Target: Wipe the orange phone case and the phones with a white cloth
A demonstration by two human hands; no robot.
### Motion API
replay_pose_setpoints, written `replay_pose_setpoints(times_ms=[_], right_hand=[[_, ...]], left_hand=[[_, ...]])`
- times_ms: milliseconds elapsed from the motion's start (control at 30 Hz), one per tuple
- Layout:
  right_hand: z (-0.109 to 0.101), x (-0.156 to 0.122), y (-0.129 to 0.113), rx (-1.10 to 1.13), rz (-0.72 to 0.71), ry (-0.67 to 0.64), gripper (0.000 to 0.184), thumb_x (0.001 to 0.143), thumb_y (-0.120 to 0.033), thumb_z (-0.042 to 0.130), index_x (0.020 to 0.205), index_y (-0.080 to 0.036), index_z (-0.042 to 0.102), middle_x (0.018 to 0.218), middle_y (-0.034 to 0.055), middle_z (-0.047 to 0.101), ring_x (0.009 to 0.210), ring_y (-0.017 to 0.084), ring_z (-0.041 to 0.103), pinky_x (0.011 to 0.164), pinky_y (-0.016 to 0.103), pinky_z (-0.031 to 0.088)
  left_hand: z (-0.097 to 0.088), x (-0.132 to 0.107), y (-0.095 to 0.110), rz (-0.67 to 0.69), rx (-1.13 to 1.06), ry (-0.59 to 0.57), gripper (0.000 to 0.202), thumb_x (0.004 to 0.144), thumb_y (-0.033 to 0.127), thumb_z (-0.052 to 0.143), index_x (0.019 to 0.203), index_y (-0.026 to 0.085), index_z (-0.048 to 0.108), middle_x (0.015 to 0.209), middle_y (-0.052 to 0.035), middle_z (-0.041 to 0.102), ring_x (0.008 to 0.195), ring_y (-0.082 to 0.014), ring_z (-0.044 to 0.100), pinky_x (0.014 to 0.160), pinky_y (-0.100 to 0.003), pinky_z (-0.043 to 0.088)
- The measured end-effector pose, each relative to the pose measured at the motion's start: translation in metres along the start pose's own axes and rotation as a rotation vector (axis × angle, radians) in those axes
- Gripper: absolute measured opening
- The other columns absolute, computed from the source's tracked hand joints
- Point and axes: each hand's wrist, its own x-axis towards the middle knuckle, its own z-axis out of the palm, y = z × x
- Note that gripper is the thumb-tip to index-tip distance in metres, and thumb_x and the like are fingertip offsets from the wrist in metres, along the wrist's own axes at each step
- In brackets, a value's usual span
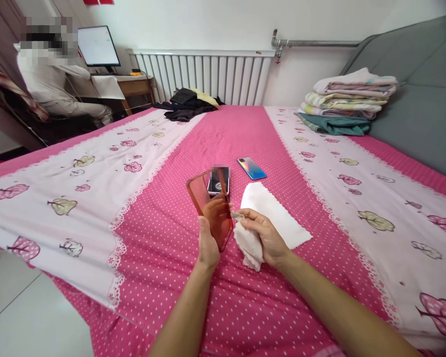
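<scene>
My left hand (209,243) grips a translucent orange-red phone case (220,225), tilted up off the bed, with the fingers showing through it. Bunched in my right hand (265,237) is a whitish cloth (248,245), pinched close to the case's right edge. Whether cloth and case touch, I cannot tell. Just beyond the case lies a dark-screened phone (225,179), partly covered by it. A phone with a shiny blue back (253,168) rests farther right. Beside my right hand a white cloth with a zigzag edge (278,213) is spread flat on the bed.
Pink dotted bedding (241,134) covers the bed. Dark clothes (186,101) lie at its far edge, before a white radiator (208,74). Folded blankets (349,101) are stacked by the grey headboard (423,104). At back left a person (55,79) sits facing a monitor (98,47).
</scene>
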Motion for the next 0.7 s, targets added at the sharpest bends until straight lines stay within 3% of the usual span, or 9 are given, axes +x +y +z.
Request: replay_pose_setpoints(times_ms=[133, 267, 367, 467, 700], right_hand=[[0.001, -0.001, 0.003, -0.065, -0.088, -0.008, 0.029, 0.067, -0.028, 0.071, 0.092, -0.022, 0.058, 0.074, -0.0038, 0.065, 0.054, 0.009, 0.054, 0.051, 0.02, 0.041], [-0.002, 0.0, 0.005, -0.355, -0.371, 0.058, 0.024, 0.073, -0.032, 0.067, 0.092, -0.022, 0.056, 0.088, 0.0013, 0.068, 0.077, 0.015, 0.064, 0.068, 0.026, 0.05], [-0.007, 0.002, 0.003, -0.601, -0.54, 0.156, 0.022, 0.076, -0.033, 0.065, 0.093, -0.02, 0.059, 0.095, 0.0047, 0.069, 0.089, 0.019, 0.064, 0.08, 0.031, 0.051], [-0.012, 0.001, -0.003, -0.739, -0.605, 0.278, 0.022, 0.078, -0.034, 0.064, 0.094, -0.019, 0.063, 0.094, 0.0057, 0.07, 0.087, 0.02, 0.065, 0.081, 0.033, 0.051], [-0.017, 0.002, -0.012, -0.819, -0.735, 0.425, 0.023, 0.08, -0.032, 0.062, 0.099, -0.019, 0.067, 0.102, 0.0072, 0.071, 0.094, 0.022, 0.065, 0.088, 0.037, 0.05]], left_hand=[[0.0, 0.0, 0.004, -0.123, -0.047, 0.017, 0.059, 0.075, 0.073, 0.042, 0.096, 0.02, 0.06, 0.094, -0.0062, 0.065, 0.084, -0.0196, 0.062, 0.079, -0.034, 0.048], [0.002, -0.001, 0.002, -0.24, -0.061, -0.003, 0.055, 0.077, 0.069, 0.045, 0.104, 0.023, 0.06, 0.096, -0.005, 0.067, 0.083, -0.0197, 0.064, 0.075, -0.033, 0.051], [0.001, -0.004, -0.007, -0.328, 0.035, -0.079, 0.053, 0.079, 0.063, 0.048, 0.113, 0.023, 0.06, 0.107, -0.0076, 0.068, 0.098, -0.0229, 0.063, 0.087, -0.036, 0.049], [-0.001, -0.007, -0.016, -0.355, 0.146, -0.125, 0.05, 0.084, 0.056, 0.048, 0.118, 0.021, 0.061, 0.114, -0.009, 0.066, 0.114, -0.0245, 0.056, 0.101, -0.041, 0.04], [-0.002, -0.007, -0.019, -0.362, 0.229, -0.224, 0.052, 0.087, 0.055, 0.042, 0.122, 0.021, 0.059, 0.122, -0.0102, 0.062, 0.125, -0.0245, 0.047, 0.108, -0.044, 0.031]])
